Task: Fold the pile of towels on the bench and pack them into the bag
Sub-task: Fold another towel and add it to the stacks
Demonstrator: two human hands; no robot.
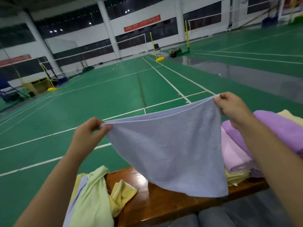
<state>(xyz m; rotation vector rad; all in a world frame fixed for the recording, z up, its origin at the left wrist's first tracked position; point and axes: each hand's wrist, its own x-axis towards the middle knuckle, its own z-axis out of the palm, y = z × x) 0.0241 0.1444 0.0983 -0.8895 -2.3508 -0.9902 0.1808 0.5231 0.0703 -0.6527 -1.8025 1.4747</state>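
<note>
So I've got the pale blue towel held up in the air over the counter, stretched out between both hands. My left hand has its fingers pinched on the near top corner, and my right hand pinches the far top corner up higher, so the top edge slopes. The bottom hangs down to a point just over the wood; can't tell if it's touching.

The towel blocks a good chunk of the counter behind it. To the right there's a stack of towels, pink and purple on top, yellow underneath, but my right arm covers part of it and the frame cuts off the rest. On the left there's a crumpled heap of light green and yellow towels, half behind my left arm and running off the bottom edge. No bag I can pick out. The green court floor is behind everything, kinda blurry.
</note>
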